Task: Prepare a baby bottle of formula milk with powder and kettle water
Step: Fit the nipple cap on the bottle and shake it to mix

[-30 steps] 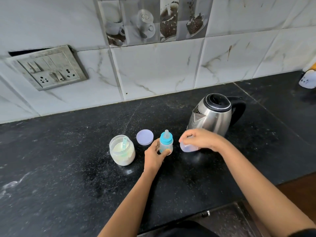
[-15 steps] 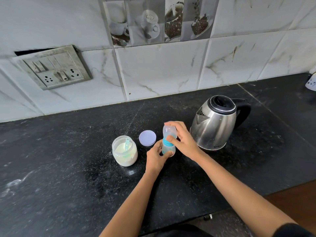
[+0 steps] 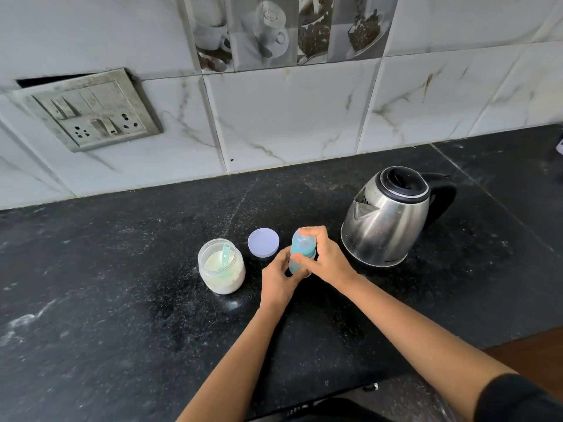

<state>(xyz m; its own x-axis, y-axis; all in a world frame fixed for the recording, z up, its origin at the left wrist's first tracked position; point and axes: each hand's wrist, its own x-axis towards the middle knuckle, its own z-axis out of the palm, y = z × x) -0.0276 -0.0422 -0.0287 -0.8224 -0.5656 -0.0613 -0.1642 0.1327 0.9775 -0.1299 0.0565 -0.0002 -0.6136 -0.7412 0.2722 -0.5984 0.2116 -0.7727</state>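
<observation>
1. The baby bottle (image 3: 300, 252) stands on the black counter (image 3: 122, 300), between the powder jar (image 3: 221, 269) and the kettle (image 3: 385, 220), with both hands on it.
2. The left hand (image 3: 275, 277) curls round the bottle's lower body. The right hand (image 3: 327, 258) wraps over the top, fingers closed on the clear cap (image 3: 300, 237).
3. I judge the bottle small, light and stiff plastic that tips easily. Its smooth wall could slip if wet, so it is best held low on the body to steady it and at the collar or cap for turning.
4. The kettle looks the heaviest piece here. It should be taken by its black handle (image 3: 446, 196), since the steel shell may be hot.
5. The jar is open, a pale scoop (image 3: 227, 254) stuck in the powder and its lid (image 3: 263, 246) lying flat just beside it.
6. The hands cover the bottle's base and much of its wall, so I cannot tell how full it is or whether the cap is fully seated.
7. The kettle's lid hides the water level.
</observation>
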